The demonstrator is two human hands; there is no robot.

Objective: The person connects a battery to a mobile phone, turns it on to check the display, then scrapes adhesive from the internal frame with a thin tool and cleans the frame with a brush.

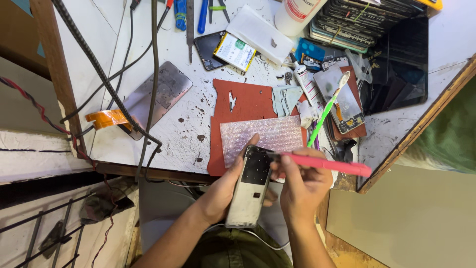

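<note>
— Where's the opened phone (249, 191)?
— Off the table's (183, 124) near edge — left hand (223, 191) closed in a grip around it.
— The right hand (302, 186)?
— Pinching a pink tool (327, 164), tip on the phone's top.

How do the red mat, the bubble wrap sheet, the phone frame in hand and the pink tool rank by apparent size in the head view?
Largest to smallest:
1. Red mat
2. Bubble wrap sheet
3. Phone frame, though it is nearer the camera, so its place against the bubble wrap is unsure
4. Pink tool
</note>
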